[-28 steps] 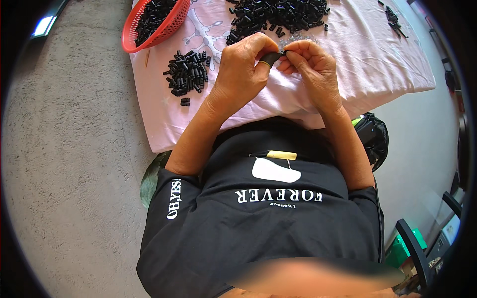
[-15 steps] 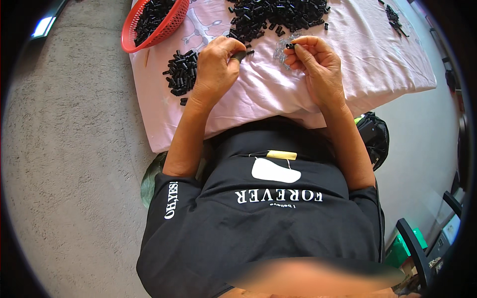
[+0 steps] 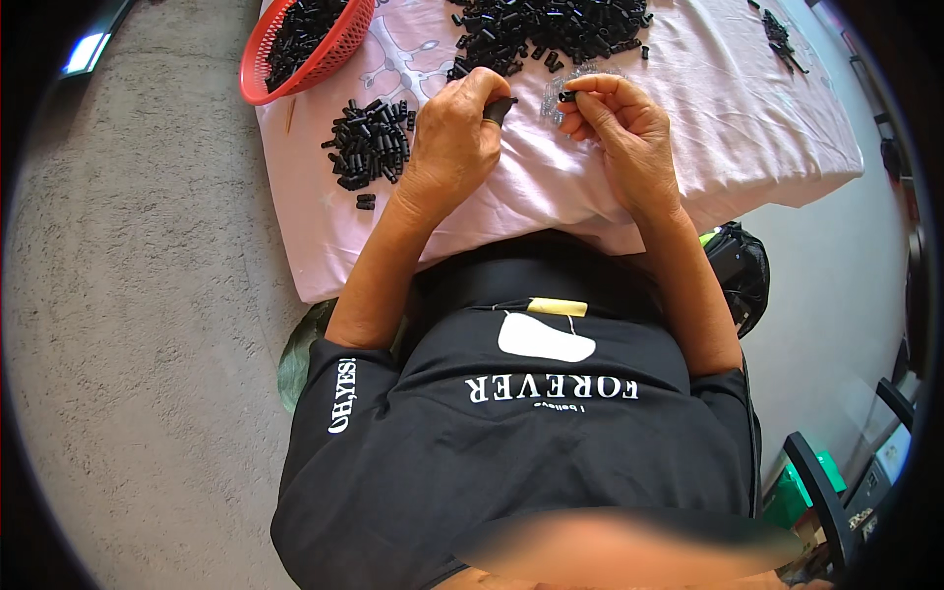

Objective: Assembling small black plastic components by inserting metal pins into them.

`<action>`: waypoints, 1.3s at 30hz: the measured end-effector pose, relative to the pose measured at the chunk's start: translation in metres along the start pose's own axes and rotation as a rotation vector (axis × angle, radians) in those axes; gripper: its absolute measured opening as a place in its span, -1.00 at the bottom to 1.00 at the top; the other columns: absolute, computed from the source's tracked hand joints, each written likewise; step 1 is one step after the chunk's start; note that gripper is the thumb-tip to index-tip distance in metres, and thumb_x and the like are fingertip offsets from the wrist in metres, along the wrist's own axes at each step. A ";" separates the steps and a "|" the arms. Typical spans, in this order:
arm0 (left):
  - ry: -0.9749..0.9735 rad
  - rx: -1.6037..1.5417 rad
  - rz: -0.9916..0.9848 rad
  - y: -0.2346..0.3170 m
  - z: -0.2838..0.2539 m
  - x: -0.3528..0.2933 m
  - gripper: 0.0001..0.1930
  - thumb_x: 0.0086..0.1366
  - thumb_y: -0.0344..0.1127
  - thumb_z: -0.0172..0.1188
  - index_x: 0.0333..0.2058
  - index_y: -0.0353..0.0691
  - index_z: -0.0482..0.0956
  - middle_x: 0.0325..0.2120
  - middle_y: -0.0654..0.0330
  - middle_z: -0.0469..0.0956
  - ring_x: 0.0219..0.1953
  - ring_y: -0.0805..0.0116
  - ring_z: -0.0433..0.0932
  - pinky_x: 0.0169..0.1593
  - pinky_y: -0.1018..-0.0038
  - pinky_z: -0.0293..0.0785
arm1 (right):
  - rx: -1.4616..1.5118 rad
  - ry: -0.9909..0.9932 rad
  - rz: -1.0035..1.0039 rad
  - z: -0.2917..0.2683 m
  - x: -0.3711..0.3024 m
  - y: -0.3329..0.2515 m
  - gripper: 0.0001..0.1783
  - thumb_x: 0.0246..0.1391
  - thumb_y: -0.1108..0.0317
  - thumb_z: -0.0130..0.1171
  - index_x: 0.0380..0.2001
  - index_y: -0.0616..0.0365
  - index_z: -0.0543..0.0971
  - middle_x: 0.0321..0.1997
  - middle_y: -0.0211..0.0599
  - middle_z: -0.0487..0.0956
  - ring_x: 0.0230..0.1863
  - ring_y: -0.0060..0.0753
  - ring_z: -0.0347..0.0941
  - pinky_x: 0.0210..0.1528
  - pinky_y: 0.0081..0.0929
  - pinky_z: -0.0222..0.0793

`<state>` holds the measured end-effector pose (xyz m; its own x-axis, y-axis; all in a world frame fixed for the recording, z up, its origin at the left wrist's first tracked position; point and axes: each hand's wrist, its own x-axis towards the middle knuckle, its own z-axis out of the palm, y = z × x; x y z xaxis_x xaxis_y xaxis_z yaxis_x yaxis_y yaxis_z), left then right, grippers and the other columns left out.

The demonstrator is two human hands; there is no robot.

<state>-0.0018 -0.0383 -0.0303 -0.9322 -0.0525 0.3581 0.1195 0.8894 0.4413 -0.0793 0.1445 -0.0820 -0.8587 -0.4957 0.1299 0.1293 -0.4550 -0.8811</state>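
My right hand point(image 3: 629, 138) pinches a short black plastic tube point(image 3: 567, 96) between thumb and fingertips, one end facing left. Close by on its left, my left hand point(image 3: 452, 143) is closed, with a black covering point(image 3: 500, 110) on one digit. A tiny dark tip shows at its fingertips, too small to name. Beneath and beside my right fingers lies a heap of small silvery wire pieces, apparently springs point(image 3: 551, 106). Left of my left hand is a small pile of black tubes point(image 3: 369, 143). Beyond both hands spreads a larger heap of black parts point(image 3: 551, 29).
A red plastic basket point(image 3: 258, 74) full of black parts stands at the table's far left corner. Pink patterned cloth point(image 3: 747, 128) covers the table. Some thin black pieces point(image 3: 780, 41) lie far right. A black bag point(image 3: 739, 265) is beside the table's near right edge.
My left hand has moved right, closer to my right hand. My right hand has shifted slightly left, and its black tube has turned.
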 end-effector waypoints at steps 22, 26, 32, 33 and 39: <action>0.109 -0.650 -0.109 0.024 0.015 -0.003 -0.85 0.14 -0.66 0.23 -0.31 -0.36 0.60 -0.43 0.19 0.63 -0.34 0.50 0.64 -0.21 0.56 0.57 | -0.031 -0.090 -0.018 -0.001 0.001 0.001 -0.86 0.31 0.47 0.13 -0.14 0.28 0.61 -0.36 -0.33 0.65 -0.33 -0.61 0.57 -0.21 -0.66 0.52; 0.102 -0.681 -0.110 0.026 0.015 -0.004 -0.88 0.17 -0.67 0.23 -0.31 -0.37 0.59 -0.42 0.21 0.62 -0.33 0.53 0.61 -0.19 0.60 0.55 | -0.014 -0.096 -0.028 -0.002 0.000 0.000 -0.86 0.30 0.51 0.12 -0.14 0.29 0.61 -0.36 -0.32 0.65 -0.32 -0.60 0.58 -0.18 -0.64 0.54; 0.134 -0.827 -0.144 0.033 0.018 -0.009 -0.89 0.21 -0.67 0.23 -0.31 -0.37 0.58 -0.35 0.21 0.61 -0.27 0.56 0.59 -0.18 0.62 0.53 | -0.025 -0.122 -0.051 0.000 -0.002 -0.002 -0.86 0.28 0.53 0.14 -0.15 0.27 0.63 -0.36 -0.33 0.65 -0.31 -0.60 0.58 -0.15 -0.64 0.54; 0.134 -0.826 -0.134 0.033 0.018 -0.009 -0.88 0.20 -0.67 0.24 -0.30 -0.36 0.58 -0.35 0.21 0.61 -0.28 0.56 0.59 -0.18 0.61 0.53 | -0.025 -0.122 -0.050 0.000 -0.002 -0.002 -0.86 0.28 0.53 0.14 -0.15 0.27 0.63 -0.36 -0.33 0.65 -0.31 -0.60 0.58 -0.15 -0.64 0.54; 0.127 -0.770 -0.018 0.024 0.018 -0.009 -0.85 0.16 -0.65 0.28 -0.30 -0.33 0.58 -0.36 0.19 0.61 -0.32 0.51 0.59 -0.19 0.58 0.53 | 0.046 -0.143 0.003 0.000 -0.004 -0.003 -0.85 0.29 0.51 0.14 -0.13 0.26 0.63 -0.35 -0.35 0.64 -0.30 -0.63 0.56 -0.14 -0.64 0.53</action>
<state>0.0032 -0.0079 -0.0379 -0.8954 -0.1572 0.4166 0.3516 0.3245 0.8781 -0.0765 0.1482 -0.0801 -0.7791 -0.5962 0.1938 0.1569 -0.4848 -0.8604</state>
